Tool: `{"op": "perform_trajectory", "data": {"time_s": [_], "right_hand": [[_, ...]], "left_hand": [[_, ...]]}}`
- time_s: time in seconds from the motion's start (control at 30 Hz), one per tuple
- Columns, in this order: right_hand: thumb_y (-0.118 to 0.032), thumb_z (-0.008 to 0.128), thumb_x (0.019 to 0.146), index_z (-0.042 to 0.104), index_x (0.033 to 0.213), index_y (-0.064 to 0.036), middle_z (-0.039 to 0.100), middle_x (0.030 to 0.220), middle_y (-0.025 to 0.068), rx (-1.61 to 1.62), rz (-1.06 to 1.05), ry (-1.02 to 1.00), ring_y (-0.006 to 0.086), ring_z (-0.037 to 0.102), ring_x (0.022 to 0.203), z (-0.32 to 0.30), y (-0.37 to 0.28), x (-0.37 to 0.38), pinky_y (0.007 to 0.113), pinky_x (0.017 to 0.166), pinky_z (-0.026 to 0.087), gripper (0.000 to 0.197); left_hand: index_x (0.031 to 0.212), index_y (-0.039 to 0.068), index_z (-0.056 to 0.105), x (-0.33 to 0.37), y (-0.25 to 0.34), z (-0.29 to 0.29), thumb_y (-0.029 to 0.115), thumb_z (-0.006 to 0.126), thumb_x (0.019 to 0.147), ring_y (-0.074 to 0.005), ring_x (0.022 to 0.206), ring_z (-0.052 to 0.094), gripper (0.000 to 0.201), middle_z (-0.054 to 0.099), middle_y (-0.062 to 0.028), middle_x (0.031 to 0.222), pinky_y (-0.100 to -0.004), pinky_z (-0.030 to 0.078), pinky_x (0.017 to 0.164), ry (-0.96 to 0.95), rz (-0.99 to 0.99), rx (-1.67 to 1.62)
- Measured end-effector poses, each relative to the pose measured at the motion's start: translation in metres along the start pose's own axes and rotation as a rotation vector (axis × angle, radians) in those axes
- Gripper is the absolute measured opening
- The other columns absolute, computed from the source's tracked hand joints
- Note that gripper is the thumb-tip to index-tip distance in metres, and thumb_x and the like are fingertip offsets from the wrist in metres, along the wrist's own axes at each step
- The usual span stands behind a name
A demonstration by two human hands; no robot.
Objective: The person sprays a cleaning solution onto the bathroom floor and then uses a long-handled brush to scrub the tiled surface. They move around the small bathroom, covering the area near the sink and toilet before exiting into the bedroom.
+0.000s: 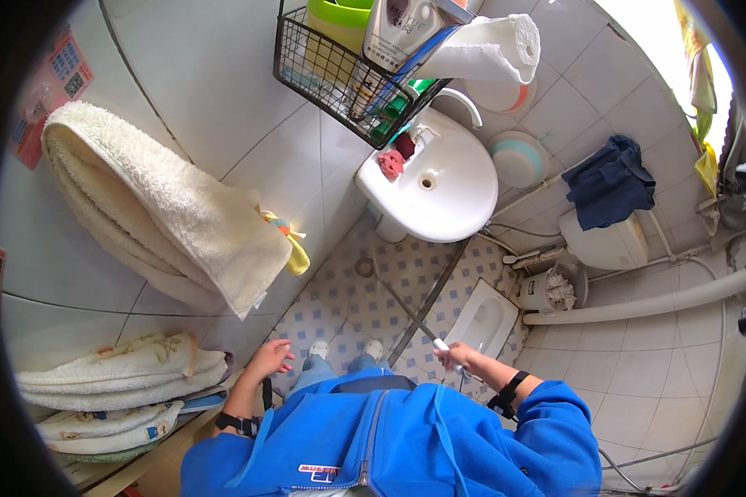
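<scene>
White wall tiles and a patterned floor surround the washbasin at upper centre. Below it, the slim grey rod looks light and stiff, best held by its white grip, where the right hand closes; at lower left, the left hand hangs empty, fingers loosely parted.

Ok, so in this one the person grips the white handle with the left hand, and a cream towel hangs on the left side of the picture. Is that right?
Not quite: the head view shows the white handle in the right hand, not the left hand. The cream towel does hang on the left side.
</scene>
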State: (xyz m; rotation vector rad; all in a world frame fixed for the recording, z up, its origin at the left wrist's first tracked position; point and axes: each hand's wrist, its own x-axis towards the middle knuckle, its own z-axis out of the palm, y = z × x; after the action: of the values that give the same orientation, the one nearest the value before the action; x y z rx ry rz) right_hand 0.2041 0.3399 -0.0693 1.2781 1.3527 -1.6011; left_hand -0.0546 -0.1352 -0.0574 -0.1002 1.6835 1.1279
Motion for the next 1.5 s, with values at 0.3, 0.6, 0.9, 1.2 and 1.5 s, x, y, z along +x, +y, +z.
{"op": "perform_trajectory", "data": {"time_s": [0.3,0.6,0.9,1.2,1.5], "right_hand": [[-0.023,0.055,0.100,0.054,0.111,0.0030,0.063,0.089,0.0064,0.376,-0.026,-0.294,0.0105,0.059,0.062,0.045,-0.050,0.067,0.023,0.054,0.053,0.028],[-0.028,0.049,0.096,0.029,0.151,-0.0265,0.067,0.102,0.0256,-1.108,-0.450,0.337,0.0407,0.066,0.094,0.039,-0.011,0.080,0.051,0.081,0.052,0.059],[-0.025,0.052,0.096,0.037,0.148,-0.0310,0.068,0.102,0.0212,-1.249,-0.430,0.395,0.0397,0.066,0.093,0.019,-0.004,0.056,0.051,0.081,0.052,0.055],[-0.026,0.051,0.095,0.043,0.144,-0.0288,0.068,0.096,0.0237,-1.277,-0.477,0.381,0.0432,0.064,0.092,-0.004,-0.027,0.023,0.052,0.082,0.052,0.050],[-0.027,0.052,0.094,0.043,0.145,-0.0305,0.069,0.099,0.0218,-1.288,-0.464,0.409,0.0415,0.065,0.094,0.007,-0.013,0.049,0.051,0.082,0.052,0.051]], "left_hand": [[0.136,0.003,0.047,-0.007,-0.003,-0.015,0.023,0.049,0.101,-0.0177,0.065,0.067,0.040,0.068,-0.0139,0.102,-0.0282,0.055,0.057,0.029,0.012,0.033],[0.137,0.001,0.046,-0.044,-0.027,-0.031,0.020,0.048,0.101,-0.0175,0.067,0.066,0.041,0.067,-0.0126,0.101,-0.0279,0.054,0.057,0.182,0.009,-0.022],[0.136,0.001,0.047,-0.048,-0.024,-0.022,0.020,0.049,0.100,-0.0159,0.067,0.066,0.040,0.067,-0.0119,0.098,-0.0275,0.053,0.056,0.185,0.034,0.018],[0.135,0.003,0.048,-0.051,-0.034,-0.010,0.019,0.049,0.100,-0.0147,0.066,0.065,0.039,0.067,-0.0124,0.101,-0.0261,0.053,0.058,0.232,0.069,-0.077],[0.136,0.004,0.048,-0.060,-0.027,-0.012,0.018,0.049,0.100,-0.0142,0.065,0.064,0.039,0.067,-0.0117,0.102,-0.0267,0.053,0.058,0.257,0.075,-0.073]]}}
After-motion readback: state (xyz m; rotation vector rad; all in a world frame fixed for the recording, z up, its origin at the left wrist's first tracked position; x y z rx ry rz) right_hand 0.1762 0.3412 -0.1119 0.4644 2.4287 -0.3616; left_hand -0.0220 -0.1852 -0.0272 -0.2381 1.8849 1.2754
